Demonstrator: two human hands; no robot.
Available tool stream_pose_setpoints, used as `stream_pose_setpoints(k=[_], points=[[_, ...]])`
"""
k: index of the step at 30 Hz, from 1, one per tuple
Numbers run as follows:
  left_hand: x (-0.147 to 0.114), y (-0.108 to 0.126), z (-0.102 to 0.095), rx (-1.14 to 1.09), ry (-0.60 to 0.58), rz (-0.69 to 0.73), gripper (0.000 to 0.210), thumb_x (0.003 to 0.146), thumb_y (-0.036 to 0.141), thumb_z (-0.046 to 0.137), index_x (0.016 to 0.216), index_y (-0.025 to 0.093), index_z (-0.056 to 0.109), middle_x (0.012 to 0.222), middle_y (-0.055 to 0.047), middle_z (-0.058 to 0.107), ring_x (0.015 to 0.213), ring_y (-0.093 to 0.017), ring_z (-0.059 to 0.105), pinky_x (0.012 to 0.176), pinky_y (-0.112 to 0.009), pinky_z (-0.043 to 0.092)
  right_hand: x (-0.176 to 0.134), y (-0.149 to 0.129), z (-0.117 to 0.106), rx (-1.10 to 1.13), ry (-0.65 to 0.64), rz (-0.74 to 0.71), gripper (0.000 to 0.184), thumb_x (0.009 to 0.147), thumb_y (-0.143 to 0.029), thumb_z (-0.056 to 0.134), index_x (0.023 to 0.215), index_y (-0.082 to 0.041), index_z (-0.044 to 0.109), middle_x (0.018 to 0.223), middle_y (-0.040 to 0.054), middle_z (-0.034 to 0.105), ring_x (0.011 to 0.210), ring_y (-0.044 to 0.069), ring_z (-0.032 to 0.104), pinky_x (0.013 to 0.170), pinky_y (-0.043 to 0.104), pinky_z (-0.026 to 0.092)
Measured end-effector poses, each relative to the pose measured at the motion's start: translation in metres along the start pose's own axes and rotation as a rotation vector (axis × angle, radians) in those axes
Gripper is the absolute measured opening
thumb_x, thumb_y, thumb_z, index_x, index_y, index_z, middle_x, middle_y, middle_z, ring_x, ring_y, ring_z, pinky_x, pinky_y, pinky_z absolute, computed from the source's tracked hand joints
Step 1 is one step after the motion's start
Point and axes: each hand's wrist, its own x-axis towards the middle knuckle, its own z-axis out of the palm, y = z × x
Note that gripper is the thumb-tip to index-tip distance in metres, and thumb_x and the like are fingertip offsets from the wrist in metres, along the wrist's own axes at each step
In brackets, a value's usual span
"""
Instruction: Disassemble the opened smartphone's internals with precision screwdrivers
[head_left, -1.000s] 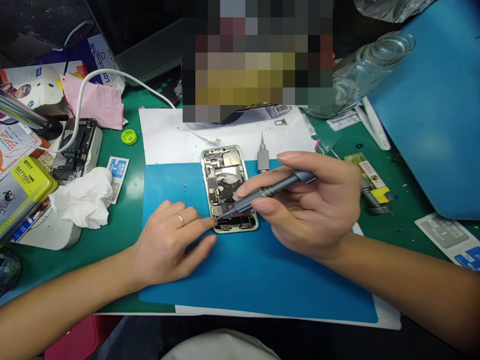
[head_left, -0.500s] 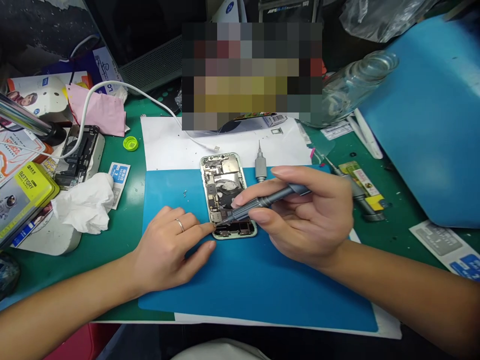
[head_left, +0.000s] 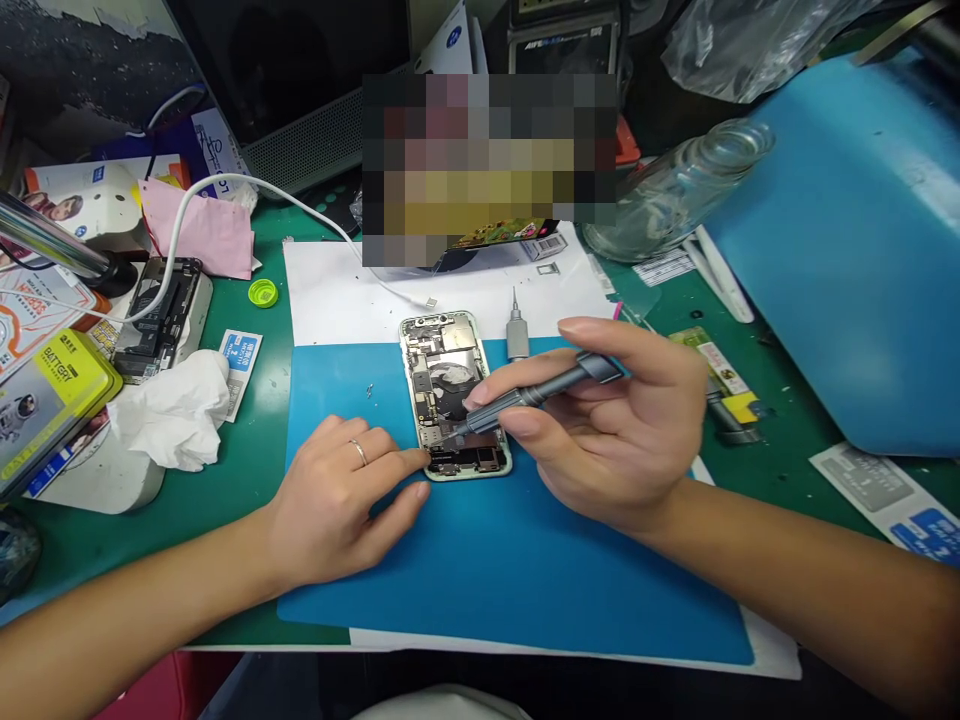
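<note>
An opened smartphone [head_left: 450,372] with bare inner parts lies on the blue mat [head_left: 465,570]. My left hand [head_left: 349,500], a ring on one finger, rests at its lower left. The index fingertip touches the phone's edge and the thumb is held apart, with nothing held. A dark grey precision screwdriver [head_left: 517,400] is gripped between the thumb and fingers of my right hand [head_left: 622,430]. It slants down to the left, its tip at the lower left part of the phone; exact contact is too small to tell. Tiny screws [head_left: 369,391] lie left of the phone.
Behind the phone stands a second grey screwdriver [head_left: 517,335], near a white cable's end [head_left: 430,302]. A glass jar [head_left: 675,190] leans at the back right. At left are crumpled tissue [head_left: 176,405], a battery box [head_left: 56,400] and another opened phone [head_left: 161,315].
The screwdriver's rear end has turned slightly in my right hand, while its tip stays over the same part of the phone. My left hand has not moved. The camera view has shifted a little.
</note>
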Motion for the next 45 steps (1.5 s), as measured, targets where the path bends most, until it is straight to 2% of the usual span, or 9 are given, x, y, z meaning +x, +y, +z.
stream_pose_setpoints(k=[4,8,12,17,22,25,29,38,45], points=[[-0.001,0.0,0.001,0.046,0.0,0.0,0.019,0.105,0.024,0.057,0.117,0.016,0.069,0.086,-0.002,0.07,0.071,-0.016,0.053,0.065,-0.036,0.034,0.015,-0.012,-0.009,-0.082,-0.003,-0.015,0.061,0.096,-0.023,0.073,0.152,-0.039,0.053,0.12,0.0063,0.071,0.072,0.02,0.079,0.06,0.034,0.068],[-0.002,0.0,0.002,0.116,-0.013,0.005,0.026,0.105,0.027,0.056,0.124,0.014,0.068,0.088,-0.005,0.07,0.073,-0.018,0.053,0.064,-0.036,0.034,0.021,-0.021,-0.02,-0.068,-0.053,0.0,0.069,0.089,-0.019,0.08,0.152,-0.034,0.056,0.095,0.0042,0.071,0.074,0.023,0.079,0.054,0.032,0.065],[-0.002,-0.001,0.003,0.149,-0.027,0.022,0.03,0.105,0.029,0.056,0.128,0.012,0.067,0.089,-0.006,0.069,0.074,-0.02,0.053,0.064,-0.037,0.034,0.016,-0.016,-0.016,0.006,-0.078,-0.001,0.064,0.089,-0.017,0.08,0.147,-0.033,0.058,0.085,0.0017,0.075,0.07,0.023,0.079,0.055,0.031,0.066],[-0.001,0.0,0.003,0.153,-0.045,0.028,0.031,0.105,0.029,0.056,0.127,0.011,0.068,0.088,-0.006,0.066,0.074,-0.02,0.05,0.064,-0.038,0.032,0.008,-0.004,-0.013,-0.004,-0.098,-0.123,0.071,0.087,-0.014,0.081,0.152,-0.026,0.055,0.084,0.0036,0.079,0.066,0.022,0.078,0.057,0.03,0.067],[-0.001,0.0,0.003,0.154,-0.062,0.038,0.033,0.105,0.029,0.057,0.13,0.011,0.068,0.089,-0.006,0.065,0.075,-0.02,0.05,0.065,-0.038,0.032,0.001,-0.001,-0.019,-0.008,-0.117,-0.06,0.073,0.086,-0.021,0.085,0.151,-0.037,0.056,0.085,0.0004,0.081,0.065,0.021,0.077,0.058,0.033,0.068],[-0.001,-0.001,0.003,0.155,-0.06,0.045,0.033,0.105,0.029,0.057,0.131,0.011,0.067,0.09,-0.006,0.065,0.075,-0.02,0.05,0.065,-0.038,0.032,0.002,-0.005,-0.02,-0.008,-0.196,-0.046,0.057,0.086,-0.021,0.085,0.137,-0.038,0.066,0.086,-0.0016,0.08,0.065,0.019,0.076,0.058,0.029,0.066],[-0.002,-0.002,0.004,0.152,-0.056,0.055,0.033,0.106,0.032,0.056,0.129,0.012,0.069,0.089,-0.006,0.064,0.075,-0.02,0.05,0.066,-0.037,0.033,0.006,-0.011,-0.018,-0.108,-0.28,-0.139,0.033,0.093,-0.021,0.076,0.125,-0.028,0.069,0.083,0.0006,0.079,0.066,0.017,0.074,0.056,0.025,0.064],[-0.003,-0.001,0.005,0.178,-0.07,0.043,0.036,0.108,0.037,0.053,0.129,0.013,0.069,0.09,-0.005,0.062,0.075,-0.02,0.051,0.067,-0.037,0.033,0.005,-0.014,-0.016,-0.208,-0.332,-0.205,0.02,0.099,-0.015,0.066,0.119,-0.018,0.064,0.083,0.0075,0.078,0.07,0.019,0.076,0.063,0.029,0.067],[-0.003,0.0,0.005,0.19,-0.066,0.046,0.037,0.108,0.037,0.053,0.128,0.012,0.07,0.09,-0.006,0.062,0.075,-0.021,0.051,0.069,-0.037,0.033,0.003,-0.013,-0.016,-0.211,-0.365,-0.207,0.022,0.098,-0.014,0.067,0.12,-0.017,0.063,0.085,0.009,0.078,0.072,0.019,0.077,0.063,0.029,0.067]])
